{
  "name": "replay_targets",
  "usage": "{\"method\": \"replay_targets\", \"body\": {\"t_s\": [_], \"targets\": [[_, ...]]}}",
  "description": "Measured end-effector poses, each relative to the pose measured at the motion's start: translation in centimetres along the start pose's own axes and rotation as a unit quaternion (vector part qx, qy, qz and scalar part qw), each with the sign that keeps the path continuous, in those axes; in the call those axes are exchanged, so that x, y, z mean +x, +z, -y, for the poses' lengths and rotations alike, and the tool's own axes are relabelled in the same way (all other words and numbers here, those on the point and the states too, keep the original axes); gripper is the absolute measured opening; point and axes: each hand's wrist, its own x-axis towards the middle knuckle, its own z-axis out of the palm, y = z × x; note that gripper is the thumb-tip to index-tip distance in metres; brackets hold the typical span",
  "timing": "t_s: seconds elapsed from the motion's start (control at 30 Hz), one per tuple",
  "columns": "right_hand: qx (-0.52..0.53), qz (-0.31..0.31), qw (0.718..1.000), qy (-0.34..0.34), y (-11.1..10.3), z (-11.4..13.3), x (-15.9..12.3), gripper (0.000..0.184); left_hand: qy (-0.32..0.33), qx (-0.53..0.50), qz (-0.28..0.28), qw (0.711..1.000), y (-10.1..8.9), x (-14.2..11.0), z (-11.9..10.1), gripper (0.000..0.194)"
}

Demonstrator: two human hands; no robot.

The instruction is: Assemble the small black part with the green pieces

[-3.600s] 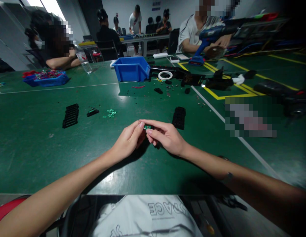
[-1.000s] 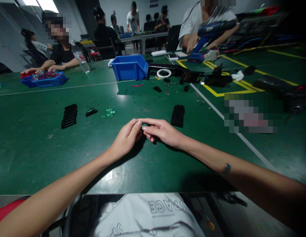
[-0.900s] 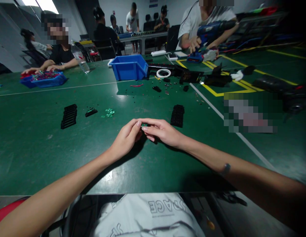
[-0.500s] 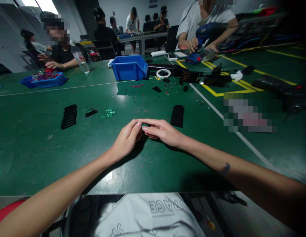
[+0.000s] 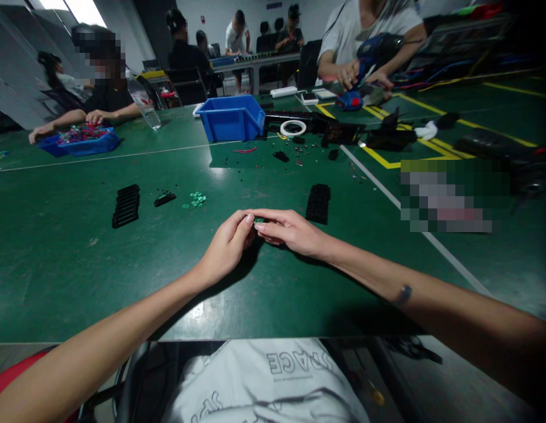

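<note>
My left hand (image 5: pixel 230 239) and my right hand (image 5: pixel 287 231) meet over the green table (image 5: pixel 123 276), fingertips together. Between them they pinch a small green circuit board (image 5: pixel 258 221), mostly covered by the fingers. Whether a black part is held along with it, I cannot tell. Right of my right hand lies a black slotted plastic piece (image 5: pixel 318 204). To the left are a second black slotted piece (image 5: pixel 125 205), a small black part with green bits (image 5: pixel 164 198), and a loose heap of small green boards (image 5: pixel 196 200).
A blue bin (image 5: pixel 232 120) stands at the back centre, beside a white tape ring (image 5: pixel 293 128) and scattered black bits. Far left, a person's hands are at a blue tray (image 5: pixel 91 143) near a plastic bottle (image 5: pixel 145 106). Across the table another person holds a blue power drill (image 5: pixel 365 64).
My hands keep their pinch on the small board, barely moving. The person at left has brought their hands down to the blue tray. The drill across the table has shifted slightly.
</note>
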Motion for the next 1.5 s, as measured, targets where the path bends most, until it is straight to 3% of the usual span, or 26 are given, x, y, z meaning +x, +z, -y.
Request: {"method": "replay_targets", "body": {"t_s": [0.73, 1.3, 1.5], "targets": [[0.027, -0.012, 0.999, 0.022, -0.1, 0.4, -0.2, 0.059, -0.055, -0.06, 0.014, 0.997, -0.4, 0.7, -0.1, 0.041], [0.131, -0.02, 0.99, 0.037, -0.2, 0.1, -0.1, 0.052, -0.029, 0.024, 0.027, 0.999, -1.2, 0.9, -0.6, 0.043], [0.122, -0.021, 0.992, 0.028, -0.1, -0.2, 0.0, 0.053, -0.025, 0.039, 0.032, 0.998, -1.4, 0.9, -0.5, 0.042]]}}
